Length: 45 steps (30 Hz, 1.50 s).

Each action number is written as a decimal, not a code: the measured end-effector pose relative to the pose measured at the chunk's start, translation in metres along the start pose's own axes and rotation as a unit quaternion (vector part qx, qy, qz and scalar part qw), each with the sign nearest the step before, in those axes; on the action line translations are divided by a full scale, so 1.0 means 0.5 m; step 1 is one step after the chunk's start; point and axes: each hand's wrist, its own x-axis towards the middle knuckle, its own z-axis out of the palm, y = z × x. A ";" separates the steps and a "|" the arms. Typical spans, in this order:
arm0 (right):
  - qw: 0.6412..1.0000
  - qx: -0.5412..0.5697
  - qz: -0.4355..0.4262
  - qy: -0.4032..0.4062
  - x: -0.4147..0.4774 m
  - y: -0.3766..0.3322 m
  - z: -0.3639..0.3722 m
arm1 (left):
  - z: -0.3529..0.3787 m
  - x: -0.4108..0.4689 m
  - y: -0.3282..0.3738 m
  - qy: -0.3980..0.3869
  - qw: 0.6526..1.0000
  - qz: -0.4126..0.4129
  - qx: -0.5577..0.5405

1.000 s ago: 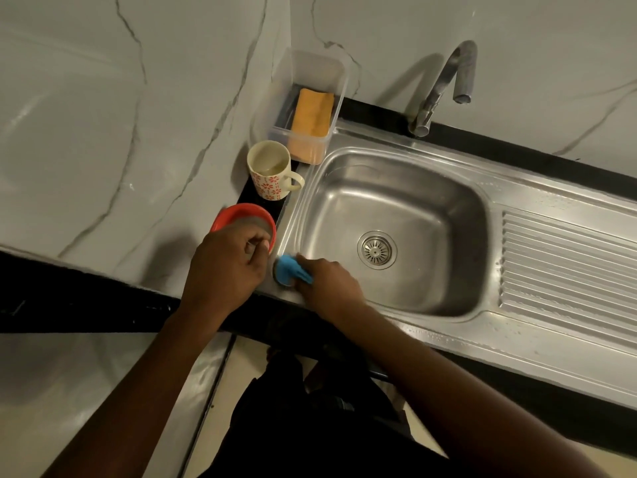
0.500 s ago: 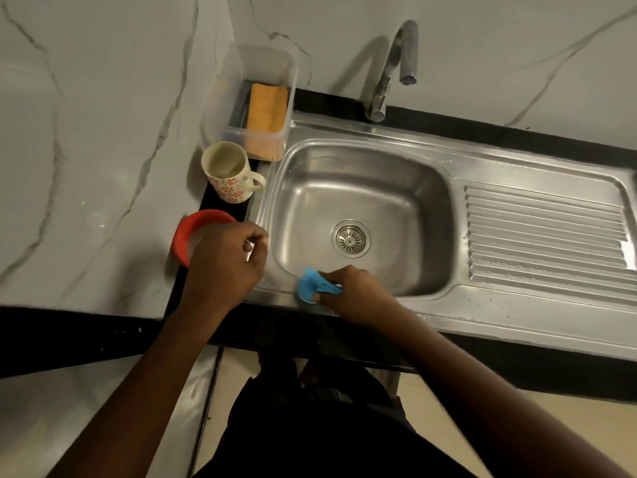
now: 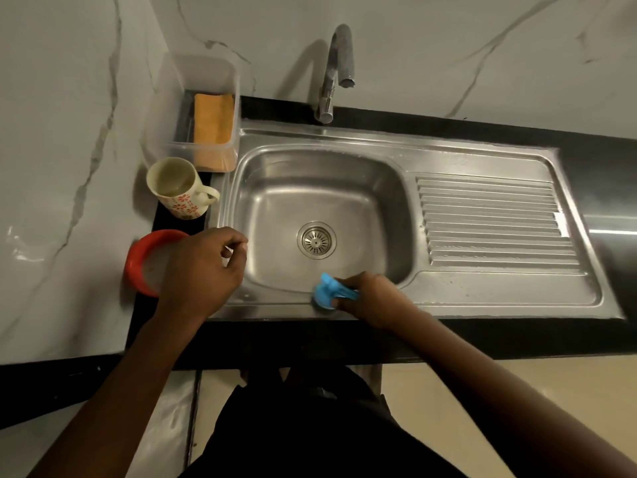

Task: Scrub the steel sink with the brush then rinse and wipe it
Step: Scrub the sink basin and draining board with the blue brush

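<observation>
Over the last second the small blue plastic scrubbing brush (image 3: 327,293) has travelled rightward along the near rim of the rectangular stainless-steel sink (image 3: 406,143): it was at the near-left corner beside the red bowl, and it now sits at the middle of the front edge, just below the drain strainer (image 3: 316,240). The right hand (image 3: 374,300) has moved with it. The left hand (image 3: 203,272) has stayed near the left rim throughout. Judged from this, the scrubbing step is under way and is working along the front lip; the rinse and wipe appear not yet begun, since no water runs from the curved steel tap (image 3: 336,69) and the basin looks mostly dry.

The right hand is closed around the brush, fingers wrapped over its blue handle and pressing the head down against the steel where the front rim meets the basin wall. The left hand is curled into a loose fist over the sink's left edge, partly covering the round red plastic bowl (image 3: 138,263); thumb and forefinger are pinched together, but whether they hold anything cannot be told.

On the dark counter to the left stand a cream floral-patterned mug (image 3: 177,189) and a clear plastic tub (image 3: 206,74) holding an orange sponge (image 3: 212,120), both untouched. The ribbed draining board (image 3: 489,222) on the right shows no brush contact at this moment.
</observation>
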 end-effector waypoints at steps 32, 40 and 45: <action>0.946 0.079 -0.307 0.067 0.085 -0.404 0.017 | -0.124 -0.133 -0.059 0.130 0.985 -0.097 0.064; 0.943 -0.141 -0.298 0.040 0.138 -0.477 0.063 | -0.134 -0.142 -0.068 0.132 0.984 -0.111 0.050; 0.947 -0.119 -0.296 0.026 0.141 -0.482 0.066 | -0.132 -0.134 -0.080 0.119 0.987 -0.104 0.031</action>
